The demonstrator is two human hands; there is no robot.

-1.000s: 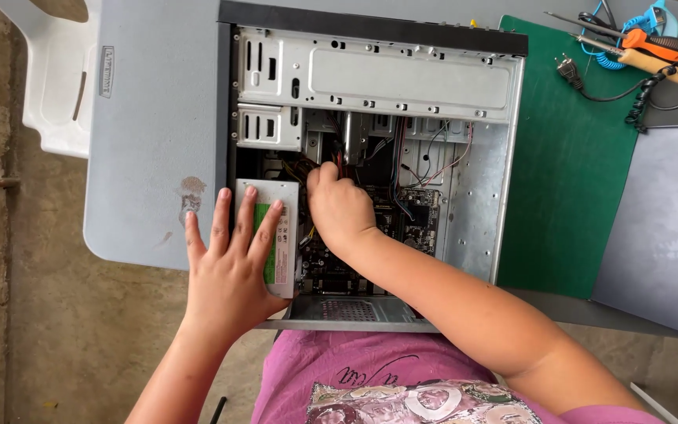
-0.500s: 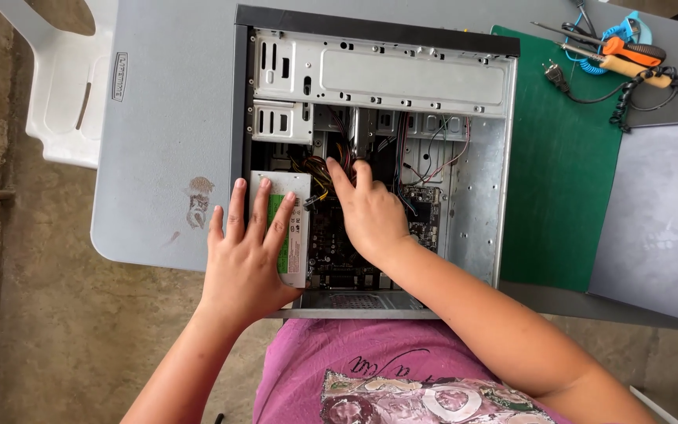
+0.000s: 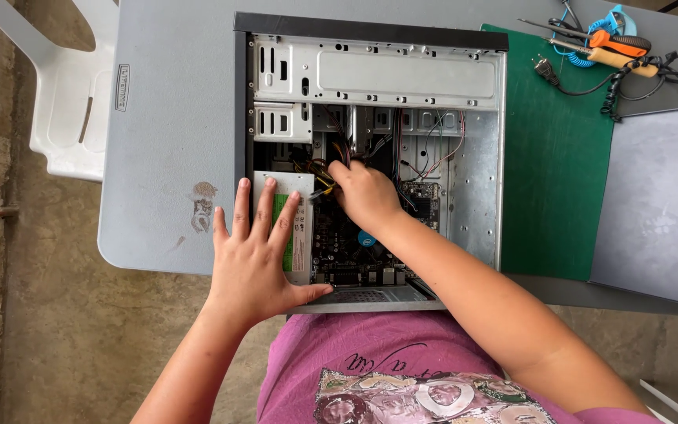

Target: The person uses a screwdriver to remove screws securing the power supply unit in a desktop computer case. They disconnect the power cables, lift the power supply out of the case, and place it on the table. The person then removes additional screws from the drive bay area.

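An open computer case (image 3: 370, 78) lies on its side on a grey table (image 3: 166, 118). My left hand (image 3: 256, 255) rests flat, fingers spread, on the power supply box (image 3: 298, 228) with a green label at the case's near left corner. My right hand (image 3: 362, 192) reaches inside the case, its fingers curled among the bundle of coloured cables (image 3: 331, 161) above the motherboard (image 3: 355, 251). The fingertips are hidden among the wires, so what they pinch is unclear.
A green cutting mat (image 3: 555, 157) lies right of the case, with a grey side panel (image 3: 661, 204) beyond it. Screwdrivers, pliers and a black cord (image 3: 606, 47) sit at the far right corner. A white plastic chair (image 3: 64, 102) stands left of the table.
My right hand has shifted slightly deeper among the cables. My left hand stays flat on the power supply box. The view has shifted a little.
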